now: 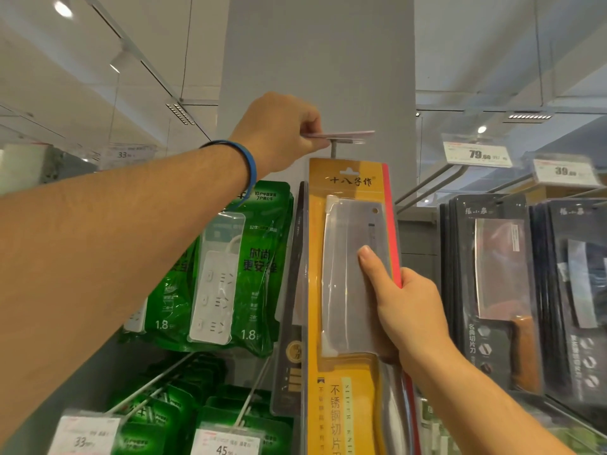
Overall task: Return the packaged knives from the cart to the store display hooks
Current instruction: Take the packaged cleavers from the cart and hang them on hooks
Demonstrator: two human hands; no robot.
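At the grey pillar [322, 60], top hook level. Observed: left hand [279, 133] raised, fingers curled, thumb and fingers pinching the flat tag holder [341, 135] at the tip of the hook [333, 151]; holder lies level. Blue wristband [251, 169] on that wrist.

The right hand [407, 310] grips the yellow packaged knife [348, 290] by its right edge, thumb flat across the clear blister over the cleaver blade, fingers wrapped behind. Pack upright, top edge just under the hook; cannot tell whether the hang hole is on it.

To its left are green power-strip packs [230, 274]. To its right are dark packaged knives [499, 290] and 2 price tags, 79.00 [476, 155] and 39 [563, 171].
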